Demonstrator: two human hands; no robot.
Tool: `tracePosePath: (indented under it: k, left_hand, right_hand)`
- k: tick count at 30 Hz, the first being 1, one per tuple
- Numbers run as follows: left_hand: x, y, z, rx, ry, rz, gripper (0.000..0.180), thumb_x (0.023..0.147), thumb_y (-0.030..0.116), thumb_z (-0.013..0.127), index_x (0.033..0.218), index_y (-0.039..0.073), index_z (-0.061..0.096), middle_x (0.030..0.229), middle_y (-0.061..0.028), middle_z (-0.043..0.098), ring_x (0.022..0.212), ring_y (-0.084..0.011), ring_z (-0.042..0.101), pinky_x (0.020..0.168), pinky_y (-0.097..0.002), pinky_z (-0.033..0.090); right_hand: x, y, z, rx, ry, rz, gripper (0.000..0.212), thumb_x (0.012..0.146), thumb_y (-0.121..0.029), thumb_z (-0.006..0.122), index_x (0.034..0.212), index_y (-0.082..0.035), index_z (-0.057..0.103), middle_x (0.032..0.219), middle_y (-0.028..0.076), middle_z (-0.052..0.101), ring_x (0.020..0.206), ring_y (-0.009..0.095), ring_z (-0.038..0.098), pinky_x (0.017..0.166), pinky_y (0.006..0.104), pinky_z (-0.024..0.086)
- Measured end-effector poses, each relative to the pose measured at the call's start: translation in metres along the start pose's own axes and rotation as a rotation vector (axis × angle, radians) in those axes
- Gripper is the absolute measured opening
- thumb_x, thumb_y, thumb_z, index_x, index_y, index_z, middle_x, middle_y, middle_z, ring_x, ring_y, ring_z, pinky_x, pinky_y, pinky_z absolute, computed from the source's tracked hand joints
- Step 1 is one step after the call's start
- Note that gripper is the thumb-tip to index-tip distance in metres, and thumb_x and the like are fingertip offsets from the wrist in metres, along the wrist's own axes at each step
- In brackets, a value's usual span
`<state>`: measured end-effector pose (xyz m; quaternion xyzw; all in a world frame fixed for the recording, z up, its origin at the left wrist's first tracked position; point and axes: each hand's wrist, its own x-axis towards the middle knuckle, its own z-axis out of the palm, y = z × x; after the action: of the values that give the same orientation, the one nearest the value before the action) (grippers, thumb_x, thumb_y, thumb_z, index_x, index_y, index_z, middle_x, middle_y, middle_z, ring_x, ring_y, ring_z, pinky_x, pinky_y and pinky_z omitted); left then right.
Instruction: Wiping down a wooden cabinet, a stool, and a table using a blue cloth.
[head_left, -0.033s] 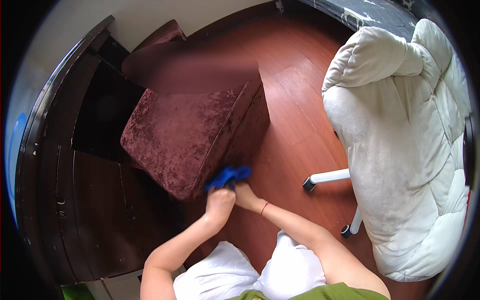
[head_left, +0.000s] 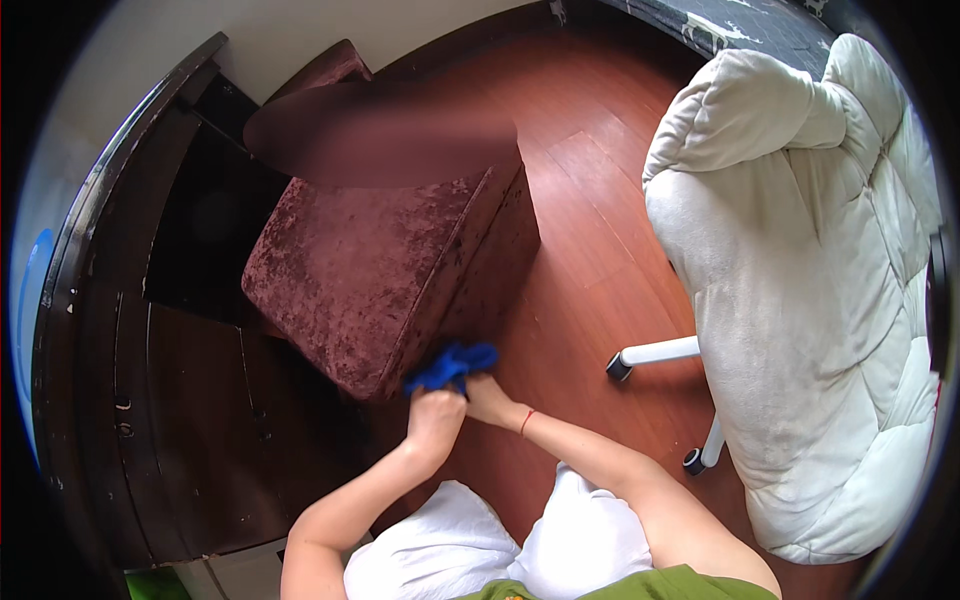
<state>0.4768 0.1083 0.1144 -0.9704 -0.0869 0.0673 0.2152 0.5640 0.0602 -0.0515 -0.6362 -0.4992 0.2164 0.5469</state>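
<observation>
Open wooden floor (head_left: 590, 260) between maroon ottoman (head_left: 380, 270) and white chair (head_left: 800, 300) (chair's wheeled legs (head_left: 655, 352) nearby).

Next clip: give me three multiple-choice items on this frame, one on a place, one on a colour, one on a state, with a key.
1. Where is the cloth?
A. at the near corner of the maroon ottoman
B. on the white chair
C. on the dark cabinet

2. What colour is the cloth?
A. green
B. blue
C. white

3. How do the hands stand?
A. both empty
B. both on the cloth
C. one on the chair

Key: 1 A, it sits bunched at that corner. 2 B, plainly blue. 3 B, left hand and right hand both meet it.
</observation>
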Motion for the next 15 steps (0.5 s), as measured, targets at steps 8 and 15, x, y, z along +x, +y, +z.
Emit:
tracePosePath:
  k: [8,15]
  left_hand:
    - [0.031,-0.016,-0.066,-0.073,0.26,-0.032,0.03,0.085,0.008,0.059,0.111,-0.001,0.07,0.113,-0.016,0.071,0.123,-0.0281,0.064,0.081,-0.0366,0.048]
    - [0.209,-0.004,-0.065,0.176,0.587,0.136,0.033,0.09,0.011,0.058,0.118,-0.003,0.069,0.138,-0.0172,0.063,0.148,-0.0256,0.042,0.091,-0.0328,0.045]
  right_hand:
    - [0.038,-0.038,-0.071,0.008,0.444,-0.05,0.015,0.075,-0.011,0.068,0.082,-0.001,0.062,0.083,0.021,0.063,0.082,0.042,0.064,0.067,0.0468,0.05]
    - [0.148,-0.004,-0.227,-0.27,1.078,0.088,0.011,0.093,-0.009,0.058,0.101,-0.009,0.05,0.083,0.017,0.063,0.081,0.036,0.068,0.071,0.0466,0.052]
